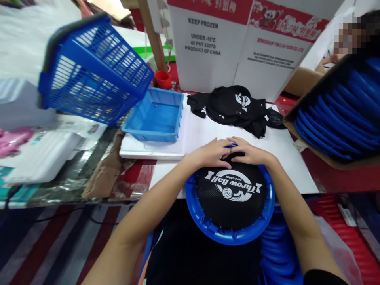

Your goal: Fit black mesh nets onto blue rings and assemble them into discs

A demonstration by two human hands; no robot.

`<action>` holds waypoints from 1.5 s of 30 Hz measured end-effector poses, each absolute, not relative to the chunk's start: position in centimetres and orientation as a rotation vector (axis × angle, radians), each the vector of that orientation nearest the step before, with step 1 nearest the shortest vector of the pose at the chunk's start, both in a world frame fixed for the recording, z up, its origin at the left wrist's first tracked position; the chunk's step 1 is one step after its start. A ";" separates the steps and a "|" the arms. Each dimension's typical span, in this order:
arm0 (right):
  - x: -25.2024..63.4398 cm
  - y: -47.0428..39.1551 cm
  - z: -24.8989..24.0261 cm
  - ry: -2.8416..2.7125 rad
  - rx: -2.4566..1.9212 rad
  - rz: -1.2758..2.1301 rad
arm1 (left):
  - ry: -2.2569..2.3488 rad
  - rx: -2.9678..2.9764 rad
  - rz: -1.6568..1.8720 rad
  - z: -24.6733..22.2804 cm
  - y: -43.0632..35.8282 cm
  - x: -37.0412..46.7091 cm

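Note:
A round blue plastic ring [199,213] with a black mesh cloth [212,215] printed "Throw Ball" stretched over it tilts at the table's front edge, against my body. At its far rim my left hand [215,153] and my right hand [247,153] meet, fingers curled over the rim and the cloth's edge. The fingertips of both hands nearly touch, and they hide that part of the rim. Just beyond the hands lies a pile of black printed cloth pieces [228,105] on the white table surface.
A light-blue tray [162,138] and a tilted blue basket [101,67] stand on the left. At right, a carton [332,160] holds several blue rings [335,122]. White printed cartons [208,67] form a wall behind. Another person's hand [328,61] shows at far right.

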State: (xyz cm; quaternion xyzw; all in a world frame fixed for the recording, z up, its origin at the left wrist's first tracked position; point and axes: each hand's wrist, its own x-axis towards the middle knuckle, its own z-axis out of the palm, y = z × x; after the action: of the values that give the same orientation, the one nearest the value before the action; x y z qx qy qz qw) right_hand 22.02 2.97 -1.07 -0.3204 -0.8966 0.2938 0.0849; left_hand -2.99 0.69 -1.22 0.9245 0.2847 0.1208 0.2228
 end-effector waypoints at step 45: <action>24.2 4.6 -3.5 -2.148 -1.141 0.967 | 1.368 1.904 0.798 -2.0 3.5 -5.5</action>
State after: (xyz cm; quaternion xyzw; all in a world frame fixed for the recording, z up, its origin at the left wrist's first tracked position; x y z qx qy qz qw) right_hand 24.17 4.58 -3.47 -0.4211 -0.7927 0.3568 0.2590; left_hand -5.51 3.46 -2.04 0.7267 0.5222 0.3047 0.3261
